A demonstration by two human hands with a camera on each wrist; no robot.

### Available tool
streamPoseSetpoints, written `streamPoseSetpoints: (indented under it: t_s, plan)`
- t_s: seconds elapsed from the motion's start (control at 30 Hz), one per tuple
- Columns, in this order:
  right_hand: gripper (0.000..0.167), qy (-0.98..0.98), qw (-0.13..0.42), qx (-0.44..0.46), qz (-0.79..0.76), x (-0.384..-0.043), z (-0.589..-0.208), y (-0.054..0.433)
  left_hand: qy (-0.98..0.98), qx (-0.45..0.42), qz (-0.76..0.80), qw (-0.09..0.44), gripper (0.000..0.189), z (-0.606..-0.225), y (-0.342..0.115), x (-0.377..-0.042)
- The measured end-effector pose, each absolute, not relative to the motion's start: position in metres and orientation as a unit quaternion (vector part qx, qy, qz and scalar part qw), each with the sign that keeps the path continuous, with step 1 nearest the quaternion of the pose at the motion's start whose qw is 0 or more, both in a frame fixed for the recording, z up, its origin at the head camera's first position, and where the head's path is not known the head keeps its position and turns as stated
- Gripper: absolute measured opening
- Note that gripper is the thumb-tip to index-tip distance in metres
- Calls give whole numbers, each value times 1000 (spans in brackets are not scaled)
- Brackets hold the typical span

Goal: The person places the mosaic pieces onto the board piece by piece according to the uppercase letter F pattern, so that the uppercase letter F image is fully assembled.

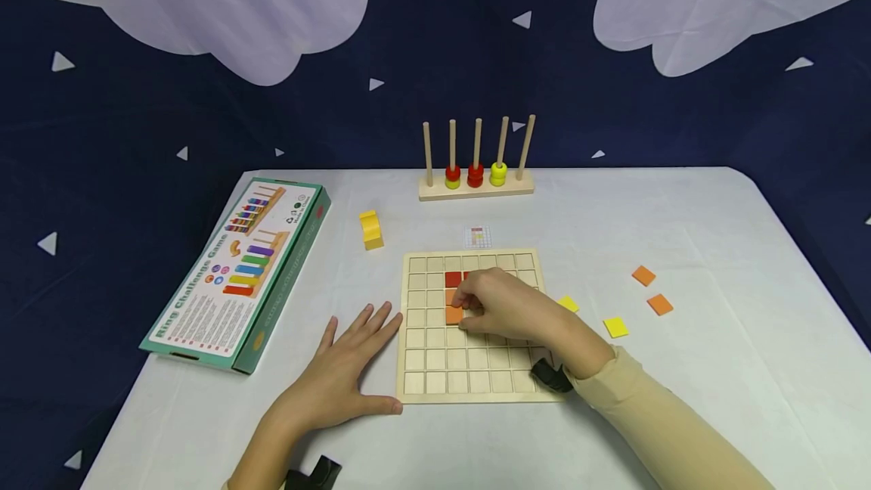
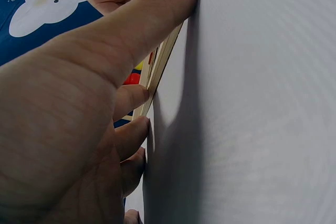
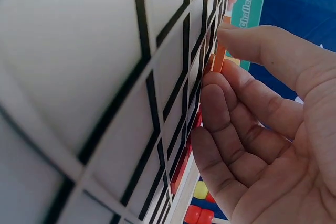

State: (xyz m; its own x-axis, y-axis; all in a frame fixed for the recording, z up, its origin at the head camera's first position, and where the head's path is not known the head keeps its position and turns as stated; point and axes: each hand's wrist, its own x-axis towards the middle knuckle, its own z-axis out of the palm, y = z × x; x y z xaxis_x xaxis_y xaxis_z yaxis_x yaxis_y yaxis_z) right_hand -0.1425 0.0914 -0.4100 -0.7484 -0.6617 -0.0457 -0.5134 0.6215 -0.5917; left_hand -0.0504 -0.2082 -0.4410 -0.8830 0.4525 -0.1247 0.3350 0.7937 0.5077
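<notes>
A wooden grid board (image 1: 415,382) lies flat on the white table. My right hand (image 1: 506,305) is over its middle, pinching an orange square tile (image 3: 219,51) between thumb and index finger, the other fingers curled toward the grid. In the head view this orange tile (image 1: 454,315) sits at a cell, below another orange tile (image 1: 450,297) and a red tile (image 1: 452,279). More red at the top row is partly hidden behind the right hand. My left hand (image 1: 347,376) rests on the table with fingers spread, fingertips and thumb at the board's left edge.
Loose yellow tiles (image 1: 615,327) and orange tiles (image 1: 660,305) lie right of the board. Behind it are a small printed pattern card (image 1: 478,237) and a peg stand (image 1: 435,192) with red and yellow rings. A yellow curved block (image 1: 371,230) and a green-edged game box (image 1: 234,271) are at left.
</notes>
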Motion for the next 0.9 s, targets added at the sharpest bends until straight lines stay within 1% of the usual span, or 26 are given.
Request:
streamPoseSetpoints:
  t_s: [0.17, 0.7, 0.9]
  plan:
    - [18, 890, 136, -328, -286, -142, -410, 93, 939, 210, 244, 124, 118, -440, -207, -51]
    - [16, 889, 128, -337, -283, -142, -411, 92, 937, 209, 250, 126, 118, -438, -208, -50]
    - [15, 889, 136, -327, -289, -141, -406, 98, 938, 209, 248, 125, 118, -439, -208, -51]
